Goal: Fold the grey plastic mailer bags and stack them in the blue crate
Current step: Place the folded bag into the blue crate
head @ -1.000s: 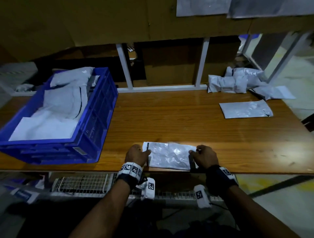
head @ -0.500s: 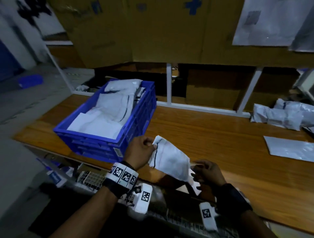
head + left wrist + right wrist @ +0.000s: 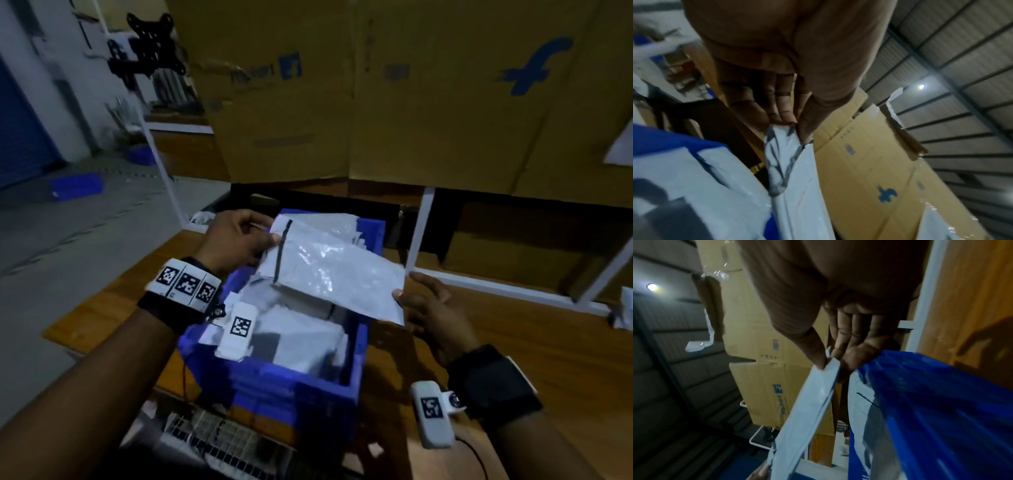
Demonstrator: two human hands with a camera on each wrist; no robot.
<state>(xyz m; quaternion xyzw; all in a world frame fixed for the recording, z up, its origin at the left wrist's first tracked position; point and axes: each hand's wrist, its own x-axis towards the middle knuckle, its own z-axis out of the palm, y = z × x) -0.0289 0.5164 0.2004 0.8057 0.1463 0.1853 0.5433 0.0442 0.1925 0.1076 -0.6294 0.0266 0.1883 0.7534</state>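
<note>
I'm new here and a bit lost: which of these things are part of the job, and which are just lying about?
Part of the job:
- folded mailer bag, held by both hands
- blue crate
- stacked bags inside it

Just lying about:
- cardboard boxes
- wooden table

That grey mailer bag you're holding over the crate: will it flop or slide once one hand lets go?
Likely floppy: the mailer bag is thin film, spanning level only because the left hand and right hand pinch opposite ends. Its glossy, wrinkled surface suggests it is slippery. It looks very light, so it may drift when dropped into the blue crate.
</note>
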